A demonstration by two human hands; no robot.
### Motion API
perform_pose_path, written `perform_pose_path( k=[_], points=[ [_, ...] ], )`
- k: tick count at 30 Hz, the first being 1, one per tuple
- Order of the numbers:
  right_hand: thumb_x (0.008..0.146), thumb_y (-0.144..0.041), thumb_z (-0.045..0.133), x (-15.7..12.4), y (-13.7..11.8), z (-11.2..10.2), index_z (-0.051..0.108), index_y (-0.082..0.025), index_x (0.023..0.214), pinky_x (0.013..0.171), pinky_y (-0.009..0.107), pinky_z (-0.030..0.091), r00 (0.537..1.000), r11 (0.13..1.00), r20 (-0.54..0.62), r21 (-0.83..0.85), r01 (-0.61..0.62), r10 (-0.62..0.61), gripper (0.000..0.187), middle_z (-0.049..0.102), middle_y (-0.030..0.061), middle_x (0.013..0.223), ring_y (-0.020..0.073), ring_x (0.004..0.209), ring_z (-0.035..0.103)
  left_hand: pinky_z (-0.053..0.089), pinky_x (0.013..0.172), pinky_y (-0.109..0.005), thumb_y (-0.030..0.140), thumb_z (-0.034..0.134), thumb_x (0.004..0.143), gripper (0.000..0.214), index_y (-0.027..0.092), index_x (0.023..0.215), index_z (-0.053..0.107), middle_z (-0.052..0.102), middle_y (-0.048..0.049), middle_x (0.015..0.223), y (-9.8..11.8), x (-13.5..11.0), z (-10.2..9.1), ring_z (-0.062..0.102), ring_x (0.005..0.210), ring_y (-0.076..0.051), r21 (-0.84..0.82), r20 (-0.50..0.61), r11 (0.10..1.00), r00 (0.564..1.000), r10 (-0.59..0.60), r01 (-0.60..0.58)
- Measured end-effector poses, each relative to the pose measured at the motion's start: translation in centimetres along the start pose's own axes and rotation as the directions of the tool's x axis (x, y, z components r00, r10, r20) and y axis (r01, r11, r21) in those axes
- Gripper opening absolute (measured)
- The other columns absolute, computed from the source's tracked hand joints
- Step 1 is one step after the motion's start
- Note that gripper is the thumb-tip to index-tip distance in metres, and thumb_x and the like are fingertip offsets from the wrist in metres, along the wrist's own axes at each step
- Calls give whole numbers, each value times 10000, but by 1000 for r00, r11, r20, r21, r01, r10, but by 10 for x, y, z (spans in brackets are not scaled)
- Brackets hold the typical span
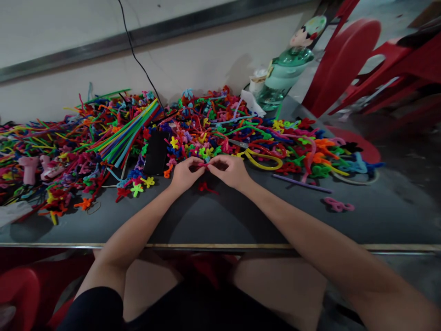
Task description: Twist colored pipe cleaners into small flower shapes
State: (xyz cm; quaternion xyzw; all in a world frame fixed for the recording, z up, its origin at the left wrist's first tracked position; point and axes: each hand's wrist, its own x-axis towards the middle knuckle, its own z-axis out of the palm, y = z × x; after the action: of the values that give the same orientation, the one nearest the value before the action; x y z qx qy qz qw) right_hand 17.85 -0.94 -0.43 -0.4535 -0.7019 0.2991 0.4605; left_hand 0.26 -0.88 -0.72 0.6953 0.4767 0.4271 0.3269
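My left hand [186, 175] and my right hand [231, 172] meet fingertip to fingertip over the dark table. Both are closed in a pinch on a short red pipe cleaner [206, 166], mostly covered by the fingers. Just below them is a small red pipe-cleaner piece [206, 186] with a thin tail; I cannot tell whether it joins the held one. A black phone [155, 154] lies to the left of my left hand. Scissors with yellow handles [263, 161] rest just right of my right hand.
A long heap of colourful pipe-cleaner shapes [206, 115] runs along the wall, with a bundle of straight stems [127, 133] on top. At the back right stands a green bottle [284, 73]. Red chairs [344, 64] are beyond the table. A purple stem [303, 183] lies at right.
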Motion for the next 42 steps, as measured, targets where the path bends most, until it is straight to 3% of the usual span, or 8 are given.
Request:
perform_pose_path(
  k=[2,7,16,23,28,32,37,42],
  points=[
    [732,-369,658,1,3,-1,684,-160,750,504,260,430,997,992,20,99,-74,72,211,636,25,615,113,509,533,529,685,-254,268,673,753,178,145,881,687,723,-55,830,1,0,0,667,745,-137,-75,-9,997,1000,-29,28],
    [691,-458,704,7,8,-8,698,-164,825,410,222,390,954,906,258,350,-239,152,323,670,28,673,97,482,543,536,674,-259,349,682,755,225,158,868,719,733,-47,805,2,3,-2,660,707,-130,-166,-1,986,999,-34,34],
    [568,-407,812,9,3,-11,656,-160,810,498,230,432,907,891,403,356,-280,124,379,597,-12,644,81,529,523,553,661,-259,323,712,714,191,147,784,738,744,-51,763,9,-5,-8,682,683,-149,-150,142,988,990,0,22],
    [692,-398,715,1,-2,-6,646,-165,979,516,226,402,965,963,259,247,-105,39,376,601,6,746,77,556,491,546,676,-275,226,663,747,113,174,817,735,739,-40,780,13,-6,-5,680,705,-157,122,35,992,999,36,-40],
    [776,-360,627,0,-8,-5,666,-180,812,558,255,430,990,998,134,27,48,-51,188,641,19,699,105,552,521,532,784,-303,153,651,728,192,183,914,690,725,-44,874,15,-7,-3,671,832,-171,301,-10,949,994,104,-97],
    [795,-324,585,-2,-11,1,600,-183,803,570,262,452,995,999,97,45,10,-14,142,632,24,699,125,584,563,535,774,-277,166,657,737,355,183,1088,608,706,-44,918,16,-9,0,664,840,-152,188,-94,981,994,62,-44],
    [827,-392,571,-7,-12,11,549,-195,857,530,247,470,992,942,60,313,-122,108,201,609,15,746,123,605,598,474,466,-189,290,587,832,215,183,1013,633,663,-2,729,9,-7,6,576,530,-83,-142,-58,982,990,-130,120],
    [719,-466,684,-2,-6,9,618,-177,835,432,215,424,970,852,167,466,-237,178,319,633,16,715,116,570,590,429,359,-168,323,608,815,206,162,933,662,662,-9,752,3,-3,5,499,437,-51,-231,-53,956,979,-196,179]
  ],
)
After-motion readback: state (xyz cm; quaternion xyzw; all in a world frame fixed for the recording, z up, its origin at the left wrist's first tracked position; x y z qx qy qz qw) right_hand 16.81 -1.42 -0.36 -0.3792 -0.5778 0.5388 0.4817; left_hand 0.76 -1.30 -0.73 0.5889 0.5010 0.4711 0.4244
